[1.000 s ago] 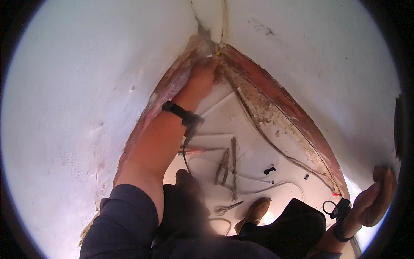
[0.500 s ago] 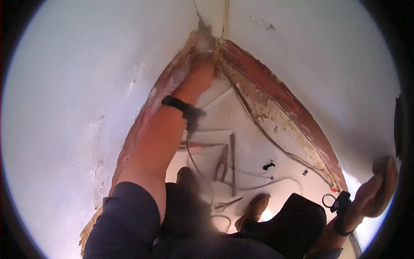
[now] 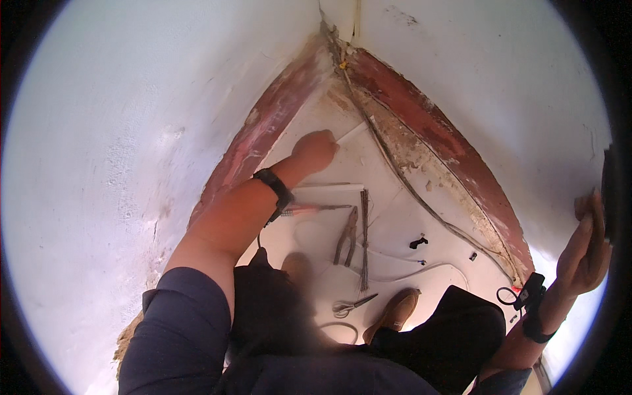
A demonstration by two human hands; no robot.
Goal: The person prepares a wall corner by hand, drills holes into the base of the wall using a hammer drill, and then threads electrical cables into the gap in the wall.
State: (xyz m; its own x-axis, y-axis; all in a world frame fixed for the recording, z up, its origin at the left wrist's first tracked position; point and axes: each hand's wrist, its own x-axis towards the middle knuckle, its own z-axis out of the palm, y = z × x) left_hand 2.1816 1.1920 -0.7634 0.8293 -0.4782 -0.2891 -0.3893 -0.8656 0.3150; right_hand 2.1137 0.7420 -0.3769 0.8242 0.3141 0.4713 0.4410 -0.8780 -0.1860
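Observation:
My left hand, with a black band on the wrist, hovers over the pale floor below the corner. Its fingers are curled closed; what they hold, if anything, is hidden. A thin white strip shows beyond the knuckles; I cannot tell whether the hand touches it. My right hand is at the far right against the wall, fingers stretched upward beside a dark object at the picture's rim. A cable runs down from the corner along the right wall's base, with a small yellow piece near its top.
On the floor lie pliers, a bundle of thin rods, a screwdriver-like tool, scissors, a white wire and a small black piece. My shoe stands nearby. Reddish bands line both walls.
My left hand has come back from the corner, down over the floor, uncovering the cable's upper part. The right hand has risen slightly along the wall, its fingers now stretched upward. The view has shifted a little.

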